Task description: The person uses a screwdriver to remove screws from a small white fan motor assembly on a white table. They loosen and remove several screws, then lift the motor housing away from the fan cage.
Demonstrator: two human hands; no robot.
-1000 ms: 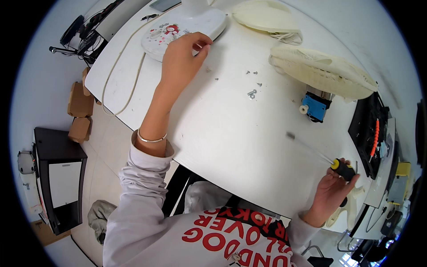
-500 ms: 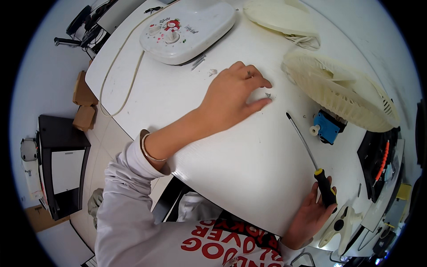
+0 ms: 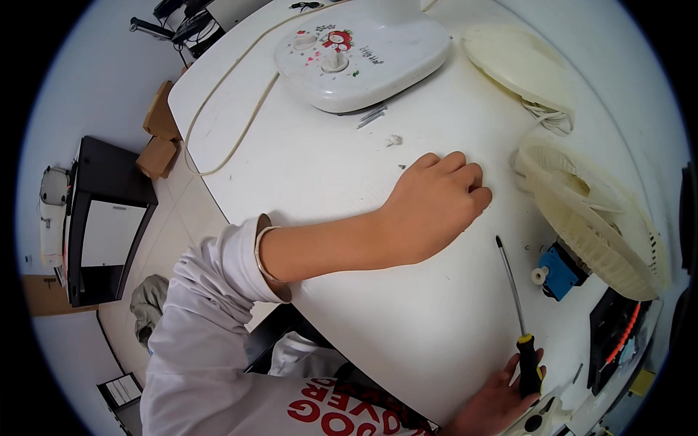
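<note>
My left hand is closed, fingertips hidden against the white desk, near where small screws lay; what it holds, if anything, is hidden. A small screw, a pale bit of debris and several long bolts lie beyond it. At the lower right, my right hand grips a yellow-and-black screwdriver, its shaft angled toward the back. Right of that shaft are a blue motor housing and a cream fan cage.
A white appliance base with knobs and a cord stands at the back, beside a cream cover with coiled wire. A black tray of tools and a cream part are at right. Cardboard boxes and a dark cabinet are left.
My left hand moved from the appliance base rightward and down to the screws, and its fingers curled closed. My right hand, holding the screwdriver, shifted lower in the picture as the view moved.
</note>
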